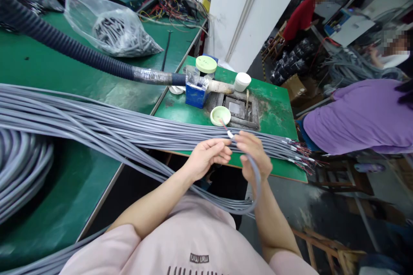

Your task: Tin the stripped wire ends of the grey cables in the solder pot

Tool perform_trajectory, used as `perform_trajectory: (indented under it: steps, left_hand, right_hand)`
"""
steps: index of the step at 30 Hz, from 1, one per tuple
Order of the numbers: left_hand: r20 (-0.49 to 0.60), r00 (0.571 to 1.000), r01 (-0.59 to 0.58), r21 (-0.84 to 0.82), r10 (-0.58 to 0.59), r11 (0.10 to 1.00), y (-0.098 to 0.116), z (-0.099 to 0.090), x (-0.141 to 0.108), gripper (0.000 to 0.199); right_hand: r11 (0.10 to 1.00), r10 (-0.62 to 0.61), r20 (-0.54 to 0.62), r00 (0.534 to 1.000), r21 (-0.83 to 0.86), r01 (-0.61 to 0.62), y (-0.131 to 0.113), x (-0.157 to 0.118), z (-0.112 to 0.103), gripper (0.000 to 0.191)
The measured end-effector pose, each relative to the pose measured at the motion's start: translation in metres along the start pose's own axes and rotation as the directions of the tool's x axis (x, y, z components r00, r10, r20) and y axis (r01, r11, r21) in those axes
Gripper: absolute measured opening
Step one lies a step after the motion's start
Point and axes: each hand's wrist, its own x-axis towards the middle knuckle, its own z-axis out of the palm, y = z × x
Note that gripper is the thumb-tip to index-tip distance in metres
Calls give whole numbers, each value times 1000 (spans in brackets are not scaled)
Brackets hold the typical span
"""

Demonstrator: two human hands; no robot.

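Observation:
My right hand [256, 154] holds a grey cable [257, 180] near its end, where a white label and thin red wires stick out over a small pale green cup [220, 116]. The cable loops down below that hand. Just left of it, my left hand [211, 154] has its fingers curled and pressed together; whatever they may pinch is too small to tell. A long bundle of grey cables [145, 129] runs across the tables behind both hands, its stripped ends with red wires [303, 154] lying at the right edge. Beyond the cup lies a square metal plate [235, 107] in a dirty frame.
A black corrugated hose [97, 58] reaches a blue box [195, 96]. Near it stand a white jar [241, 81] and a green-lidded tub [206, 64]. A plastic bag [112, 30] lies behind, coiled cable [22, 172] at left. A person in purple [358, 116] sits right.

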Motion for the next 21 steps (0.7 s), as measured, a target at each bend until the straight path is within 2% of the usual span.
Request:
perform_trajectory:
  steps: [1,2,3,5,7,9,11,14,21]
  left_hand:
    - [-32,996,-74,174,81,982,5,-4,-1,36]
    - [-50,981,-154,366,185,918,11,-8,-1,36]
    - [-41,955,-223,554,294,802,17,-13,-1,34]
    - [44,896,-275,837,442,473,28,-25,-1,33]
    - [113,873,-222,958,474,182,35,-35,2,35]
    - [125,889,-147,989,440,17,37,-43,6,39]
    - [124,907,-104,992,402,-72,36,-47,9,41]
    - [149,915,-100,984,376,-148,32,-48,12,41]
    - [179,907,-115,976,380,-184,29,-48,13,36]
  right_hand:
    - [998,48,-56,997,-26,-50,2,7,-3,24]
    - [992,100,-96,990,-66,-106,5,14,-5,24]
    - [981,148,-122,981,-107,-161,9,22,-8,24]
    - [956,226,-148,963,-155,-249,21,37,-11,24]
    - [944,277,-143,950,-143,-297,35,50,-9,24]
    - [943,301,-97,949,-121,-311,48,62,-3,24]
    - [941,316,-41,948,-113,-319,59,72,5,25]
    - [944,317,27,948,-101,-313,70,84,17,26]
    - [940,340,183,923,-93,-328,86,93,38,28]
